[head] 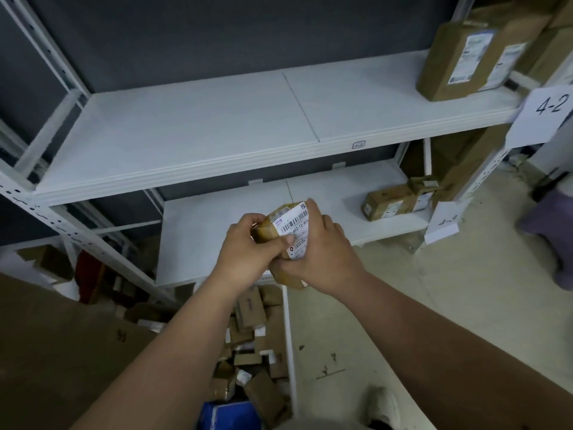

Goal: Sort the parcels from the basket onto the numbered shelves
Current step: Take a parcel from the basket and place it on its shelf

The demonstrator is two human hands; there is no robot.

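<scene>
A small brown cardboard parcel (293, 226) with a white barcode label is held in front of me by both hands. My left hand (248, 246) grips its left side with the thumb on the label. My right hand (322, 252) wraps its right side and underside. Below my arms stands the basket (290, 330), white-rimmed and filled with several small brown parcels. The white metal shelves rise ahead: the upper shelf (217, 135) carries a paper tag reading 4-2 (548, 113), the lower shelf (217, 231) a tag reading 4-3 (446, 221).
Tall brown parcels (465, 57) stand at the right end of the upper shelf. Small boxes (393, 200) lie at the right end of the lower shelf. A large cardboard box (62, 352) sits at my lower left. A purple object (552, 225) stands on the floor at right.
</scene>
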